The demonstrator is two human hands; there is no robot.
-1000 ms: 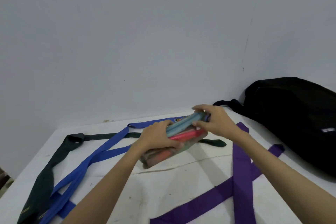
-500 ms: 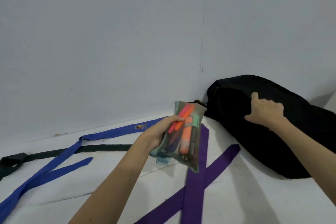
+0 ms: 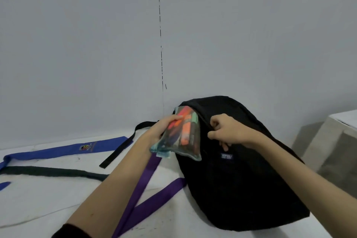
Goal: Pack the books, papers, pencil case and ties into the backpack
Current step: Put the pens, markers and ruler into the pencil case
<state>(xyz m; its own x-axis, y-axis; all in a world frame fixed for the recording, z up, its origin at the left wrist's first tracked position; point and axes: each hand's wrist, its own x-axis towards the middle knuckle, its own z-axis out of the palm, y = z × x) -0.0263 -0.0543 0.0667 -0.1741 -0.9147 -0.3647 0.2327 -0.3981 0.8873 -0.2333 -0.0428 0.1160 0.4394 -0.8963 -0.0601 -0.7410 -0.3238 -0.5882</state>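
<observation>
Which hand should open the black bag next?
Probably the right hand. Its fingers already pinch the backpack near the top, seemingly at the zipper. The left hand is busy holding the pencil case beside it.

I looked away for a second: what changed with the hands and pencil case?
The right hand let go of the clear pencil case and now grips the black backpack. The left hand carried the case to it. The ties stayed on the table.

You are facing a plain grey wall (image 3: 77, 44) with a thin dark vertical line (image 3: 160, 35) running above your hands. Under them a scuffed white table (image 3: 48, 208) is lying, and a pale block (image 3: 332, 141) is standing to their right.
</observation>
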